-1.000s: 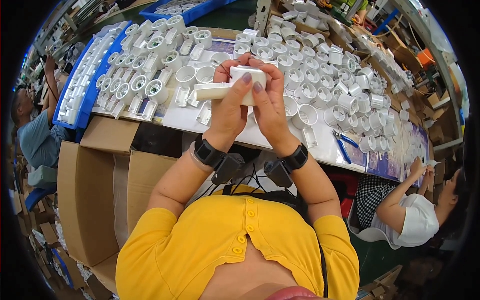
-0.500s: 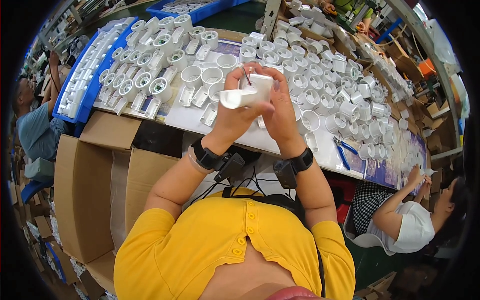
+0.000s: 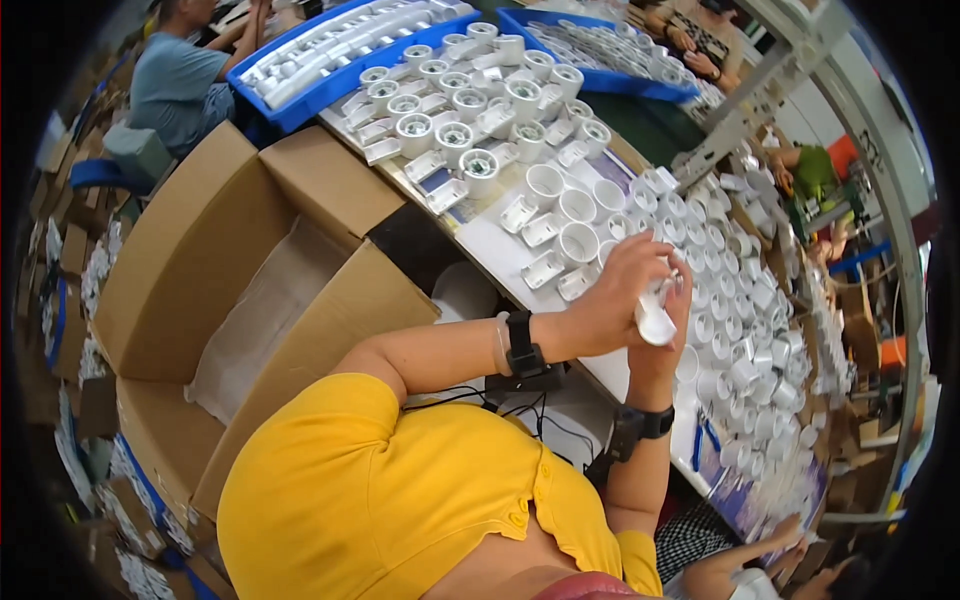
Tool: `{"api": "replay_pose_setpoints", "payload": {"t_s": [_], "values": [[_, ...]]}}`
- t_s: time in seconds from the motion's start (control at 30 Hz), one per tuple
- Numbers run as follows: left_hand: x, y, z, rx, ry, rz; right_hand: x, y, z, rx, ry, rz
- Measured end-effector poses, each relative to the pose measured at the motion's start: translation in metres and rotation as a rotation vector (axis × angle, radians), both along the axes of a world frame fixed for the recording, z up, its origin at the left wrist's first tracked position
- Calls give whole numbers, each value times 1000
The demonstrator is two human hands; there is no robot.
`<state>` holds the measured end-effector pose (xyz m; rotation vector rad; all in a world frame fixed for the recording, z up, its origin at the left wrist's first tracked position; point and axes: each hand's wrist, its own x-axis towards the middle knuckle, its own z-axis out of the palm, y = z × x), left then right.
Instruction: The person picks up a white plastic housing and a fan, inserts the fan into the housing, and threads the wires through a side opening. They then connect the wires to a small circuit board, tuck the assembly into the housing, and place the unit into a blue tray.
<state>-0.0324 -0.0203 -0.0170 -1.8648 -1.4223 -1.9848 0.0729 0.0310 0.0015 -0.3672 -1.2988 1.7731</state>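
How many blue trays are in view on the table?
2. One blue tray sits at the table's far left, holding long white parts; the other is farther right along the top edge, filled with small white parts. More may lie out of view.

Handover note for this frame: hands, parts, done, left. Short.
Left hand: closed over the top of a small white plastic fitting, above the table.
Right hand: grips the same fitting from below.
Parts: rows of white round sockets and loose white pieces cover the table; blue trays behind; open cardboard box at the left.
Done: cannot tell.
Left: many pieces on the table.
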Motion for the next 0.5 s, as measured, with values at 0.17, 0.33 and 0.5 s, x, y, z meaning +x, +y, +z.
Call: {"api": "replay_pose_setpoints", "payload": {"t_s": [0.17, 0.33, 0.5], "values": [[-24, -40, 25, -265, 54, -360, 25, 15, 5, -27, 112, 182], [-46, -61, 20, -814, -1016, -1206, 18, 4, 31, 631, -328, 41], [-62, -76, 29, -945, -789, -1003, -14, -17, 41, 1143, -539, -75]]}}
